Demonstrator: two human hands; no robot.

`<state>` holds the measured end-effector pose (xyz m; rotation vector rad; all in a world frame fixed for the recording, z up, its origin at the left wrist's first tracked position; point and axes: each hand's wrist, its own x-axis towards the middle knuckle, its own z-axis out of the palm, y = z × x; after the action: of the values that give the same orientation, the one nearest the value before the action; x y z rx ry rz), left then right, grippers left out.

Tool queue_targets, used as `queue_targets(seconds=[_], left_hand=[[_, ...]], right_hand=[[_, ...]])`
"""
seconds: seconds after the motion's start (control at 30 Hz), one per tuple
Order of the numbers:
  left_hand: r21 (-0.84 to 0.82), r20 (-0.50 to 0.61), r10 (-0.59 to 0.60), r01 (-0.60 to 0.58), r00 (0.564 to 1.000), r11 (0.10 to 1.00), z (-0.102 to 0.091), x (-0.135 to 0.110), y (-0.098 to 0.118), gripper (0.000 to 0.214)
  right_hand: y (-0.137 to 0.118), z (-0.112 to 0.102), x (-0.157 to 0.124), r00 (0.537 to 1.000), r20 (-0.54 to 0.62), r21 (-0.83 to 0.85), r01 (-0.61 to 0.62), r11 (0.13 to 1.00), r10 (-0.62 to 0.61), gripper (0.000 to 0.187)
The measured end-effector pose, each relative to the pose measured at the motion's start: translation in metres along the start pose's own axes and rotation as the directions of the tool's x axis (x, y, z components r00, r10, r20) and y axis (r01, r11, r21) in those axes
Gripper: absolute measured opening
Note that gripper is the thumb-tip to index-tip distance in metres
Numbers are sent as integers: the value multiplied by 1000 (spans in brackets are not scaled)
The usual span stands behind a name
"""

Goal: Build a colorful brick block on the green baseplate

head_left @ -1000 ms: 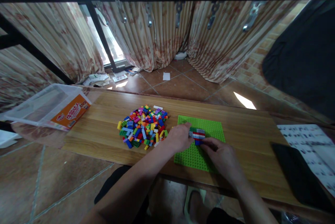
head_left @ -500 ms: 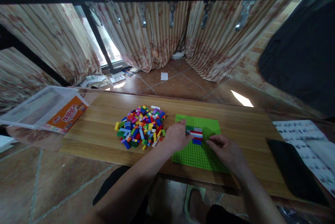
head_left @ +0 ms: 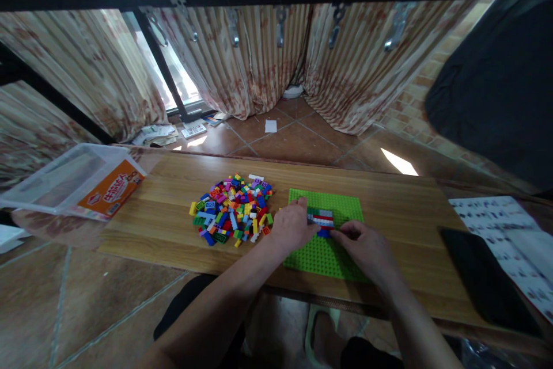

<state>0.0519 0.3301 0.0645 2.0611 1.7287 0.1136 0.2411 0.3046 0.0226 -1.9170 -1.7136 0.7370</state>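
A striped block of toy bricks [head_left: 324, 218], with green, light blue, white, red and blue rows, stands on the bright green baseplate [head_left: 319, 263]. My left hand [head_left: 292, 225] presses against the block's left side, fingers closed around it and partly hiding it. At the lower right corner, the thumb and fingers of my right hand [head_left: 362, 245] are pinched together at the blue row, touching it. Whether a separate loose brick sits between those fingertips is hidden. Left of the baseplate lies a heap of loose mixed toy bricks [head_left: 233, 208].
A clear plastic bin [head_left: 56, 182] with an orange label stands at the table's left end. On the right are a black tablet-like slab [head_left: 484, 282] and printed picture sheets [head_left: 496, 225]. The wooden table's [head_left: 159, 208] front edge runs close to my knees.
My right hand has moved left, from just beside the block to touching its blue row at the lower right. My left hand stays nearly still at the block's left side.
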Motion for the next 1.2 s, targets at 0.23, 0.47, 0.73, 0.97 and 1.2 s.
queue_targets(seconds=[0.23, 0.47, 0.73, 0.97, 1.2], left_hand=[[-30, 15, 12, -12, 1000, 999, -4, 0, -2, 47], [-36, 5, 2, -2, 1000, 999, -3, 0, -3, 47], [-38, 12, -7, 7, 1000, 999, -3, 0, -1, 51], [-30, -38, -18, 17, 999, 999, 6, 0, 3, 64], [-42, -85, -59, 56, 995, 998, 10, -2, 8, 62]], right_hand=[[-5, 1, -6, 971, 54, 89, 230, 969, -235, 27], [-9, 8, -8, 937, 61, -71, 348, 935, -344, 17], [-1, -1, -6, 936, 82, -117, 350, 930, -342, 12], [1, 3, -4, 934, 71, -112, 356, 928, -350, 13], [1, 2, -3, 950, 71, -89, 308, 947, -303, 16]])
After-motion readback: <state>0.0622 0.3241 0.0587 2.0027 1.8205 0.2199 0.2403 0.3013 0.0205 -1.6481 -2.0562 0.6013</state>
